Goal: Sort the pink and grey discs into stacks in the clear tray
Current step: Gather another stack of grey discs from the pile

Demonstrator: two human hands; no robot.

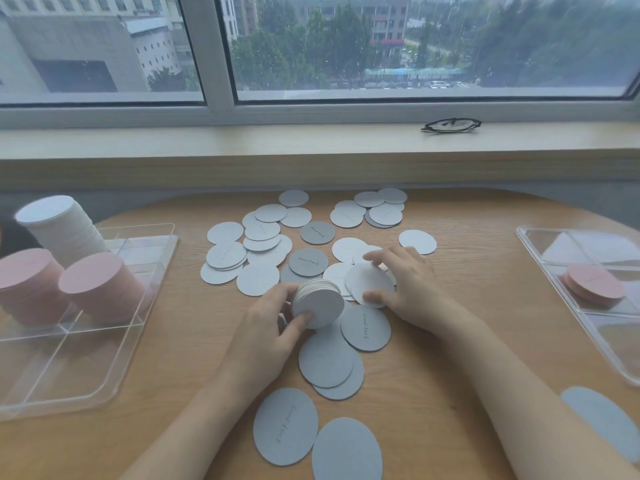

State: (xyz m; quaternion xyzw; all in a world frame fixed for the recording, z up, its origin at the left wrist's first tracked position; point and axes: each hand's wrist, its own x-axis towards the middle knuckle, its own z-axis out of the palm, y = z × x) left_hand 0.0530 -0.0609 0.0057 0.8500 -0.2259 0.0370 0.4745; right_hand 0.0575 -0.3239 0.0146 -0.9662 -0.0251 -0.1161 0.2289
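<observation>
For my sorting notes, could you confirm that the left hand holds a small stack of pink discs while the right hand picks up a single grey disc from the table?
Not quite: the head view shows the stack in the left hand is grey, not pink. The pink stacks stand in the left tray. The rest holds: the right hand is picking up a single grey disc from the table.

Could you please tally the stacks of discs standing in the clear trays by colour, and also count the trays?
Pink stacks: 3, two in the left tray at and, one in the right tray at
Pale grey stacks: 1, left tray
Clear trays: 2
Total: 4 stacks, 2 trays
</observation>
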